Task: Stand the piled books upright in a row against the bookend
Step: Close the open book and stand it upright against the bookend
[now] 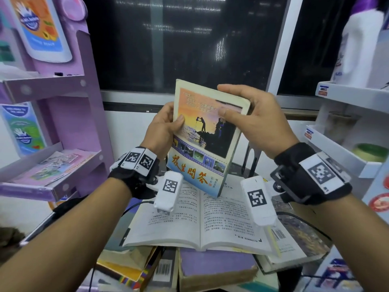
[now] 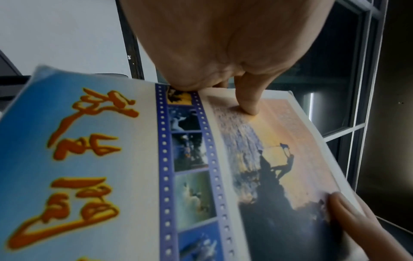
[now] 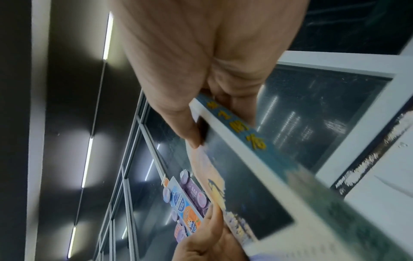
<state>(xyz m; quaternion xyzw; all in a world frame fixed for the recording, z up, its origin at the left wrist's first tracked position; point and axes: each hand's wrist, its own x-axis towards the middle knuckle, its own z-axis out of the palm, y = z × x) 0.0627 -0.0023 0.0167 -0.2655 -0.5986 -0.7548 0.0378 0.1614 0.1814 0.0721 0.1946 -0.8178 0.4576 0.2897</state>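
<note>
A paperback with a sunset cover is held upright and slightly tilted in the air, above the pile. My left hand grips its left edge, thumb on the cover. My right hand pinches the top right corner, thumb in front and fingers over the top edge. Below lies an open book on top of a purple book and other flat books. A black metal bookend stands behind, partly hidden by the held book.
A purple display rack with leaflets stands close on the left. A white shelf unit with bottles is on the right. A dark window fills the back. A black cable runs under my left wrist.
</note>
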